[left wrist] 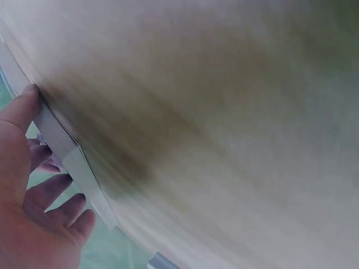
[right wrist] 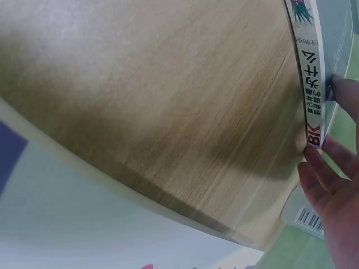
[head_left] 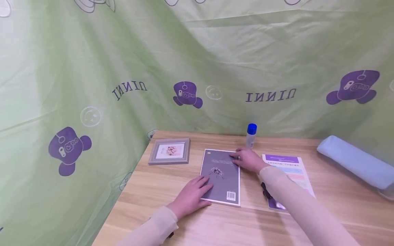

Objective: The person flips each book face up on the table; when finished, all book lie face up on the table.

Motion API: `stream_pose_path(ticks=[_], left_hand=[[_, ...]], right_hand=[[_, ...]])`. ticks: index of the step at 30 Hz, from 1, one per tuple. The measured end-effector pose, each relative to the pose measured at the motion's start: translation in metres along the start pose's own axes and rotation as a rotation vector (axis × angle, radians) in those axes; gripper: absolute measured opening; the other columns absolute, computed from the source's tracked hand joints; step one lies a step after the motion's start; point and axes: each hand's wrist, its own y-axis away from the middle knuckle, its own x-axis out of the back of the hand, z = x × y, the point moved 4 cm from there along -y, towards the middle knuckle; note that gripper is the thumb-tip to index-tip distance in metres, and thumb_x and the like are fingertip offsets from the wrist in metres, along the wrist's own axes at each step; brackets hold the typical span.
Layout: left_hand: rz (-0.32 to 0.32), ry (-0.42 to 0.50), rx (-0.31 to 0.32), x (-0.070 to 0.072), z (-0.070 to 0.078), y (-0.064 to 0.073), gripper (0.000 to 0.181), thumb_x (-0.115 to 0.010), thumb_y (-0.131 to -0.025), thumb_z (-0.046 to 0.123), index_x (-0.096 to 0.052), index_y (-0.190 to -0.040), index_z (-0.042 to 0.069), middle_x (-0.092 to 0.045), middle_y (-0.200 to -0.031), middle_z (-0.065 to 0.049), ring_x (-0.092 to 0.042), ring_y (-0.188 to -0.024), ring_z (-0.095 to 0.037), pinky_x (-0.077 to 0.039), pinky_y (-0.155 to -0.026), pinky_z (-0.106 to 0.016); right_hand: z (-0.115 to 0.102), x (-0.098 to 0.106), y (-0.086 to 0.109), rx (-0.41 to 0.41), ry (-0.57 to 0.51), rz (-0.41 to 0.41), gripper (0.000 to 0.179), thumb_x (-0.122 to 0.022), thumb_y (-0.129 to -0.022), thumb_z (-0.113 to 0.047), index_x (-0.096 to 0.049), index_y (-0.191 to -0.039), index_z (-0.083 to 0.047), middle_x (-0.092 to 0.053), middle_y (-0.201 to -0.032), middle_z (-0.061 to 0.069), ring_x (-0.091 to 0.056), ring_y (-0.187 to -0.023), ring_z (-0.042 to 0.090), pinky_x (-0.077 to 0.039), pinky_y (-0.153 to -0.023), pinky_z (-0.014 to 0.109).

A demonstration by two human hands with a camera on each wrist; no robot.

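Two hands are touching one grey book (head_left: 226, 182), which is lying flat near the middle of the table (head_left: 147, 201) with its barcode facing up. The left hand (head_left: 191, 195) is resting along the book's left side, its grip loose and the fingers apart. The right hand (head_left: 250, 159) is touching the far right corner, its grip loosely spread too.

Around them, a framed picture (head_left: 170, 151) is lying off to the left, and a blue-capped bottle (head_left: 251, 135) is standing just beyond the right hand. A white and purple sheet (head_left: 290, 169) is lying right of the book, and a pale blue case (head_left: 357, 162) is resting farther right. A green curtain (head_left: 221, 51) is hanging behind everything.

The right sleeve (head_left: 295, 198) is crossing the sheet and hiding much of its middle. The case is running out of the head view, and something clear beneath its near end is proving hard to make out. The small print on the cover is appearing too tiny to read. In the right wrist view, the spine is showing bold lettering, its upper end cut off, while fingers are partly covering the bottle.
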Motion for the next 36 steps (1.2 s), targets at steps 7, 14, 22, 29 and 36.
stream_pose_path(ticks=[7, 14, 22, 29, 36], left_hand=[[-0.004, -0.194, -0.141, 0.000, 0.002, -0.003, 0.069, -0.066, -0.097, 0.059, -0.061, -0.147, 0.011, -0.055, -0.151, -0.019, -0.050, -0.140, -0.035, -0.042, -0.116, -0.046], [-0.014, -0.371, -0.261, 0.000, 0.007, -0.004, 0.066, -0.059, -0.102, 0.057, -0.059, -0.148, 0.010, -0.058, -0.147, -0.020, -0.056, -0.135, -0.033, -0.050, -0.109, -0.041], [0.064, -0.488, -0.358, 0.001, 0.015, 0.000, 0.046, -0.053, -0.108, 0.038, -0.062, -0.144, 0.010, -0.063, -0.140, -0.021, -0.063, -0.126, -0.033, -0.058, -0.097, -0.037], [0.079, -0.546, -0.393, -0.003, 0.019, 0.002, 0.041, -0.045, -0.107, 0.020, -0.064, -0.142, 0.011, -0.066, -0.136, -0.019, -0.066, -0.123, -0.031, -0.062, -0.087, -0.034], [0.079, -0.580, -0.415, -0.001, 0.025, 0.001, 0.040, -0.045, -0.107, 0.020, -0.065, -0.140, 0.010, -0.068, -0.132, -0.022, -0.069, -0.117, -0.033, -0.062, -0.085, -0.034]], right_hand=[[-0.004, 0.002, 0.002, -0.005, -0.009, -0.008, 0.040, -0.076, -0.096, -0.018, -0.072, -0.133, -0.008, -0.064, -0.123, 0.025, -0.064, -0.107, 0.038, -0.053, -0.096, 0.055], [-0.004, 0.002, 0.002, -0.011, -0.023, -0.037, 0.040, -0.074, -0.098, -0.019, -0.070, -0.136, -0.009, -0.062, -0.123, 0.021, -0.063, -0.103, 0.032, -0.055, -0.093, 0.051], [-0.005, 0.004, 0.004, 0.030, -0.031, -0.031, 0.036, -0.070, -0.100, -0.012, -0.071, -0.135, -0.009, -0.061, -0.117, 0.017, -0.060, -0.099, 0.028, -0.055, -0.089, 0.050], [-0.002, 0.002, 0.006, 0.022, -0.046, -0.035, 0.047, -0.058, -0.096, 0.008, -0.068, -0.139, -0.009, -0.059, -0.127, 0.025, -0.059, -0.116, 0.041, -0.048, -0.104, 0.059], [-0.003, 0.003, 0.010, -0.006, -0.063, -0.065, 0.054, -0.055, -0.095, 0.014, -0.065, -0.143, -0.009, -0.053, -0.139, 0.032, -0.053, -0.127, 0.050, -0.041, -0.111, 0.064]])
